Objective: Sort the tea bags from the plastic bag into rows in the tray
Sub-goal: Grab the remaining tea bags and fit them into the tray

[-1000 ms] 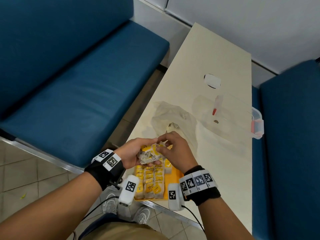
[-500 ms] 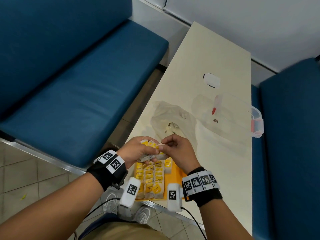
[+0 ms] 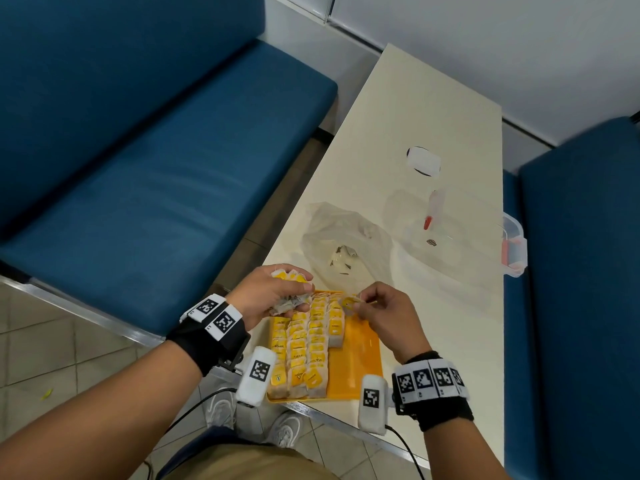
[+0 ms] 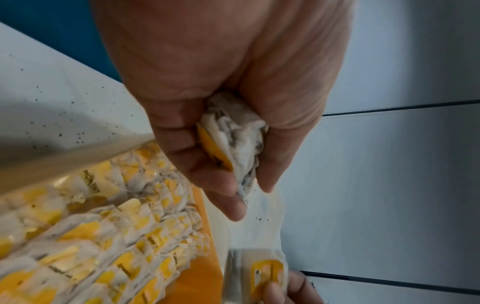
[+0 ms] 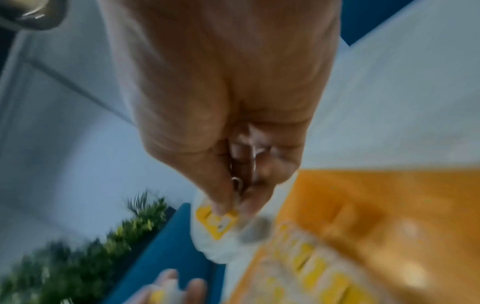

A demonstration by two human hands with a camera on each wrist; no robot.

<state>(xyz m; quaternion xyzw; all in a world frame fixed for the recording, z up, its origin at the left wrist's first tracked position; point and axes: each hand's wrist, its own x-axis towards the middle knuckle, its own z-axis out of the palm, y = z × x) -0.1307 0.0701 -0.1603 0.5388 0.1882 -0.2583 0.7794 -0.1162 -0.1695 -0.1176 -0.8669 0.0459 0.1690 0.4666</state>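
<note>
An orange tray point(image 3: 360, 358) lies at the table's near edge, with rows of yellow-tagged tea bags point(image 3: 304, 344) filling its left part. My left hand point(image 3: 266, 296) grips a bunch of tea bags point(image 4: 233, 139) over the tray's far left corner. My right hand point(image 3: 377, 310) pinches a single tea bag point(image 3: 349, 302) by its yellow tag point(image 5: 218, 222) above the tray's far edge, just right of the rows. The crumpled clear plastic bag point(image 3: 346, 244) lies on the table beyond the tray.
A clear plastic box point(image 3: 460, 237) with red clips sits to the right of the bag, and a white lid-like patch point(image 3: 423, 161) lies farther back. Blue benches point(image 3: 156, 161) flank the cream table point(image 3: 450, 327). The tray's right part is bare orange.
My hands have drawn apart: the right hand pulled one tea bag out of the bunch and moved right, while the left hand kept the bunch and shifted left.
</note>
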